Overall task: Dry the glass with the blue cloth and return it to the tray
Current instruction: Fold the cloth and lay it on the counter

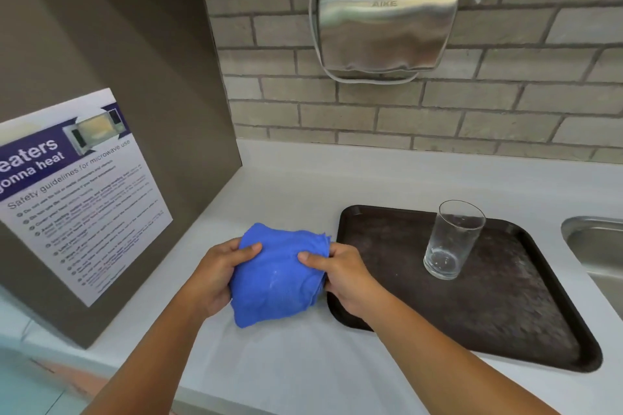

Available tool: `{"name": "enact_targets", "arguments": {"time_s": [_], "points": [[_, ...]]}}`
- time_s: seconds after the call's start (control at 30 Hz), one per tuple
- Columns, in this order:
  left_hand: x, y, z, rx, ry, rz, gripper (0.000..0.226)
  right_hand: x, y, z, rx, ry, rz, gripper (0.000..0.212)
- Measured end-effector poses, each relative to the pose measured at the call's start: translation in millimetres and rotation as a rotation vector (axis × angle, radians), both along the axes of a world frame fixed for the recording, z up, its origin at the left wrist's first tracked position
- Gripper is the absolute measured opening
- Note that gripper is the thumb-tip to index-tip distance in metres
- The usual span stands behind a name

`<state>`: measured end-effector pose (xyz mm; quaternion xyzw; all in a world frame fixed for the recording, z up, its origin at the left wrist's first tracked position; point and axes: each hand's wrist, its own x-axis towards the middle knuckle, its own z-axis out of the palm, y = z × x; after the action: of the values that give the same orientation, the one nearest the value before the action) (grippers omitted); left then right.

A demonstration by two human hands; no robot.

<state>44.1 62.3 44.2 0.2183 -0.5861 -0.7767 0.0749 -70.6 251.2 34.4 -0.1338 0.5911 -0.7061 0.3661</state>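
A clear drinking glass (pixel 451 239) stands upright on the dark brown tray (pixel 505 313), toward the tray's far side. Left of the tray, over the white counter, I hold a bunched blue cloth (pixel 276 276) between both hands. My left hand (pixel 215 276) grips the cloth's left side with the thumb on top. On the cloth's right edge, my right hand (pixel 340 276) pinches it beside the tray's left rim. Neither hand touches the glass.
A grey cabinet side with a microwave safety poster (pixel 77 192) stands at the left. A steel hand dryer (pixel 387 23) hangs on the brick wall behind. A steel sink (pixel 596 246) sits right of the tray. White counter (pixel 303 364) stretches toward me.
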Motion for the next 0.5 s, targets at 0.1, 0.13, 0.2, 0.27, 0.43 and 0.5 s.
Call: {"name": "enact_targets", "arguments": {"time_s": [0.1, 0.13, 0.2, 0.27, 0.43, 0.5], "points": [[17, -19, -7, -0.021, -0.034, -0.03, 0.042, 4, 2, -2, 0.04, 0.08, 0.1, 0.019], [21, -25, -9, -0.024, -0.031, -0.034, 0.044, 5, 3, -3, 0.053, 0.096, 0.135, 0.017], [29, -36, -14, -0.041, -0.021, -0.045, 0.047, 6, 5, -5, 0.076, 0.108, 0.192, 0.019], [35, -46, -17, -0.063, -0.03, -0.082, 0.046, 5, 3, -8, 0.105, 0.105, 0.221, 0.026], [16, -60, -24, -0.155, -0.149, 0.025, 0.019, -10, -25, -20, 0.201, 0.044, 0.113, 0.009], [-2, -64, -29, -0.202, -0.18, 0.128, 0.009, -20, -39, -27, 0.247, 0.03, 0.022, 0.006]]}}
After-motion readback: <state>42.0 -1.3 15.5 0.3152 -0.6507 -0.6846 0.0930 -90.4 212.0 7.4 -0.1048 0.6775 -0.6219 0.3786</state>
